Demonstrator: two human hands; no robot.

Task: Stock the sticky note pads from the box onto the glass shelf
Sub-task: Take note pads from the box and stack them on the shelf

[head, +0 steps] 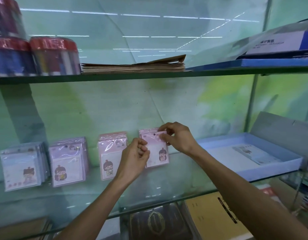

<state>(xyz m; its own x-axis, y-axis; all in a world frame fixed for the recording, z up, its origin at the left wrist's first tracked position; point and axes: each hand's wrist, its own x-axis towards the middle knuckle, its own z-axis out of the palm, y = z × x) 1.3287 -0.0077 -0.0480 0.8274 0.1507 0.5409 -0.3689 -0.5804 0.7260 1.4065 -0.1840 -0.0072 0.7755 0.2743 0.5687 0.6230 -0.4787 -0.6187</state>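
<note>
Several stacks of sticky note pads in clear sleeves lean upright against the back wall on the glass shelf point(167, 184): a blue stack point(21, 167), a lilac stack point(68, 161), a pink stack point(110, 156) and a fourth pink stack point(156, 153). My right hand point(177, 137) pinches the top right corner of the front pad of that fourth stack. My left hand point(136, 158) is at the stack's left edge with fingers curled; whether it holds the pad is hidden. A pale blue box point(250, 153) sits open at the right with one pad point(255, 155) lying flat inside.
The upper glass shelf point(149, 75) carries red-lidded jars point(54, 56) at left, a stack of brown paper point(132, 66) in the middle and blue-white boxes point(279, 47) at right. Below the pads' shelf lie a dark book point(156, 222) and a yellow booklet point(213, 217).
</note>
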